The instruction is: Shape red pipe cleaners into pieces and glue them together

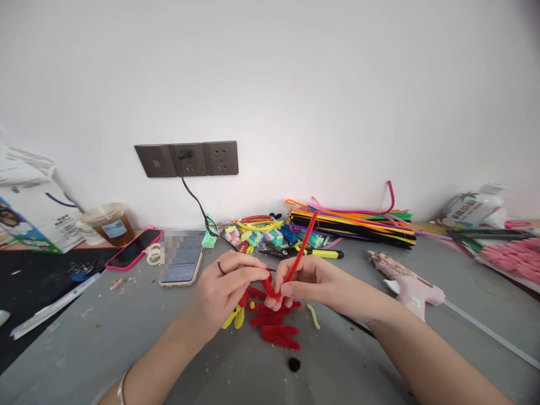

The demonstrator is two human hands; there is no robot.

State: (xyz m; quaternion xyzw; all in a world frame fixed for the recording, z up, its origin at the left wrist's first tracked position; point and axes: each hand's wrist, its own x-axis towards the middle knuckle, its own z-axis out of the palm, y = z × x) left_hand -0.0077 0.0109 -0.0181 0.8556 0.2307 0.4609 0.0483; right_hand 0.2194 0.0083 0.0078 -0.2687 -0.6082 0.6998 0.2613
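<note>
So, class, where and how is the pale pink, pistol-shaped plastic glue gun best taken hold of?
Take the glue gun by its handle, probably from the near side: it lies on its side, handle pointing toward the camera, while its tip points away to the left and a long pale glue stick juts from the rear.

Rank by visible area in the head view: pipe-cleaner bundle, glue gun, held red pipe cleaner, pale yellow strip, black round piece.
1. Pipe-cleaner bundle
2. Glue gun
3. Held red pipe cleaner
Unranked, smallest: pale yellow strip and black round piece, too alike to separate.
</note>
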